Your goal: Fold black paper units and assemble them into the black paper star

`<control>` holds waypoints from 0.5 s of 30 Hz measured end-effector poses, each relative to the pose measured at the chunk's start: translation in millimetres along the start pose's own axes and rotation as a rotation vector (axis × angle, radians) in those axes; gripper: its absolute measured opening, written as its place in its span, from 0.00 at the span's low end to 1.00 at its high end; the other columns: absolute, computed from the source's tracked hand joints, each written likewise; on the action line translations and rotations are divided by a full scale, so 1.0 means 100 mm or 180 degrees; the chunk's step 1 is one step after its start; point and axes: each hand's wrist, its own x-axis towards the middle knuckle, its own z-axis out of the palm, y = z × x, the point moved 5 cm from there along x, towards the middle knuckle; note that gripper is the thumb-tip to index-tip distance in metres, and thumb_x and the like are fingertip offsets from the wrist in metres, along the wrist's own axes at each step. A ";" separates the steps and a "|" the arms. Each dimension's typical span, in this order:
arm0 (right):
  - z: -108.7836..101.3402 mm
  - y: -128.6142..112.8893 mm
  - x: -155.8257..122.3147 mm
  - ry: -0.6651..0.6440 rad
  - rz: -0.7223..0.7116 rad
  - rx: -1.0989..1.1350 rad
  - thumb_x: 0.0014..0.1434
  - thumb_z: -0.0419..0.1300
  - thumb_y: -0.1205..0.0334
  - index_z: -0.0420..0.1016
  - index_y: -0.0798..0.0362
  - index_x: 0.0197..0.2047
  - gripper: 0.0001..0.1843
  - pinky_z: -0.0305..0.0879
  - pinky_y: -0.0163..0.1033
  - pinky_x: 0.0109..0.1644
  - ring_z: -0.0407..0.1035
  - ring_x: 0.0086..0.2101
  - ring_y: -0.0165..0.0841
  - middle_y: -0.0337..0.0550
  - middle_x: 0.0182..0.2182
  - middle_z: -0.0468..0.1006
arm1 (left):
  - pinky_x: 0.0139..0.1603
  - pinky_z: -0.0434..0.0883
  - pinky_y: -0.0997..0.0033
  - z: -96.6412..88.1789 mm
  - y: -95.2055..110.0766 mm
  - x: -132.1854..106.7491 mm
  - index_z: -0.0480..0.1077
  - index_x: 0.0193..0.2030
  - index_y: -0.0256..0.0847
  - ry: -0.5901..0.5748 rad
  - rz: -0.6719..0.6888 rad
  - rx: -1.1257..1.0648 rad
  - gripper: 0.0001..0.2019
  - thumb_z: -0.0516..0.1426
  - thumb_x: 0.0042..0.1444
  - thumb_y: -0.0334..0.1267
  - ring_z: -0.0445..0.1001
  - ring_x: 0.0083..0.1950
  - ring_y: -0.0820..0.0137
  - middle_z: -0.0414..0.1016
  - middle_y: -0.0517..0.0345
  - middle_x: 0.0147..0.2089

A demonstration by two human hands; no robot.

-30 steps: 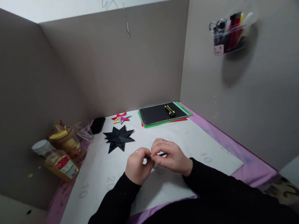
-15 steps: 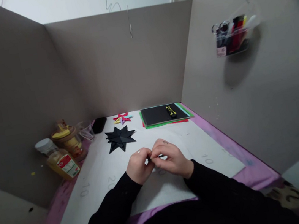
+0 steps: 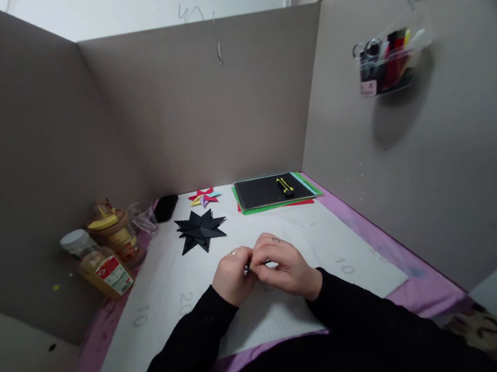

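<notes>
My left hand [image 3: 234, 276] and my right hand [image 3: 288, 267] meet over the middle of the white sheet [image 3: 345, 246]. Both are closed, fingertips pinched together around a small black piece of paper [image 3: 247, 269]. Only a dark sliver of it shows between the fingers; its shape is hidden. Just beyond my left hand, a many-pointed black paper star [image 3: 201, 229] lies flat. Further back is a smaller multicoloured paper star [image 3: 204, 197] in red, yellow, purple and light blue.
Coloured paper [image 3: 259, 193] is stacked at the back right, with a yellow-and-black box cutter [image 3: 285, 186] on top. Along the left stand a glue bottle [image 3: 105, 269], a brown-yellow jar [image 3: 118, 238], a clear cup [image 3: 143, 218] and a black phone-like object [image 3: 166, 208]. A clear tool holder [image 3: 387, 62] hangs right.
My right fingers have shifted slightly and curl a little more, and less of the black paper shows. Both hands stay together in nearly the same spot.
</notes>
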 end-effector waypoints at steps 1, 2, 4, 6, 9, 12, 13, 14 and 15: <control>0.00 0.00 -0.01 0.0002 -0.0006 0.0026 0.55 0.54 0.68 0.69 0.52 0.29 0.05 0.64 0.40 0.35 0.64 0.29 0.32 0.41 0.25 0.69 | 0.29 0.65 0.74 0.01 0.00 0.00 0.62 0.30 0.41 -0.0018 -0.0003 -0.0021 0.02 0.51 0.49 0.31 0.68 0.27 0.72 0.69 0.60 0.26; -0.01 0.00 -0.02 0.0034 0.0010 0.0064 0.55 0.54 0.68 0.69 0.51 0.29 0.05 0.64 0.40 0.35 0.64 0.29 0.32 0.41 0.25 0.69 | 0.29 0.65 0.74 0.02 -0.01 0.00 0.62 0.30 0.41 -0.0039 -0.0031 -0.0063 0.02 0.52 0.49 0.32 0.69 0.28 0.72 0.69 0.61 0.26; -0.05 0.03 -0.05 0.0193 0.0101 0.0148 0.55 0.54 0.68 0.71 0.51 0.35 0.06 0.65 0.41 0.37 0.65 0.31 0.33 0.42 0.28 0.70 | 0.30 0.65 0.75 0.02 -0.02 0.00 0.61 0.30 0.41 -0.0074 -0.0168 -0.0224 0.03 0.53 0.49 0.32 0.69 0.28 0.73 0.69 0.62 0.26; -0.11 0.07 -0.07 0.0403 0.0232 0.0151 0.56 0.54 0.66 0.71 0.50 0.43 0.11 0.65 0.43 0.39 0.66 0.34 0.34 0.44 0.33 0.71 | 0.29 0.65 0.76 0.00 -0.04 0.02 0.60 0.30 0.42 -0.0078 -0.0374 -0.0425 0.06 0.55 0.48 0.33 0.68 0.27 0.74 0.68 0.64 0.26; -0.14 0.11 -0.07 0.0468 0.0384 -0.0056 0.55 0.56 0.66 0.71 0.49 0.46 0.14 0.65 0.45 0.42 0.66 0.37 0.36 0.45 0.36 0.70 | 0.29 0.65 0.77 -0.03 -0.07 0.04 0.58 0.31 0.42 -0.0084 -0.0660 -0.0644 0.09 0.57 0.47 0.33 0.67 0.25 0.76 0.66 0.67 0.25; -0.09 0.14 -0.04 0.0365 0.0428 -0.0265 0.51 0.60 0.66 0.74 0.50 0.38 0.09 0.65 0.44 0.41 0.65 0.37 0.35 0.43 0.33 0.69 | 0.28 0.65 0.77 -0.02 -0.09 0.04 0.57 0.35 0.43 -0.0174 -0.0879 -0.0683 0.12 0.55 0.43 0.29 0.68 0.25 0.76 0.66 0.69 0.24; -0.06 0.14 -0.04 0.0341 0.0417 -0.0309 0.50 0.61 0.67 0.75 0.50 0.36 0.07 0.65 0.43 0.40 0.65 0.35 0.35 0.43 0.32 0.69 | 0.27 0.65 0.77 -0.02 -0.10 0.04 0.56 0.35 0.43 -0.0195 -0.0933 -0.0656 0.13 0.55 0.43 0.28 0.69 0.25 0.75 0.67 0.69 0.24; -0.04 0.14 -0.04 0.0331 0.0404 -0.0337 0.51 0.61 0.67 0.75 0.50 0.34 0.05 0.65 0.42 0.39 0.65 0.34 0.34 0.42 0.30 0.69 | 0.27 0.65 0.77 -0.01 -0.11 0.04 0.56 0.36 0.43 -0.0209 -0.0968 -0.0617 0.14 0.54 0.43 0.27 0.70 0.25 0.74 0.67 0.69 0.24; -0.02 0.14 -0.04 0.0339 0.0388 -0.0342 0.51 0.61 0.67 0.75 0.51 0.32 0.04 0.65 0.42 0.37 0.65 0.33 0.34 0.42 0.29 0.69 | 0.27 0.65 0.76 -0.01 -0.12 0.04 0.56 0.36 0.43 -0.0205 -0.0977 -0.0570 0.14 0.54 0.43 0.27 0.70 0.25 0.74 0.68 0.68 0.24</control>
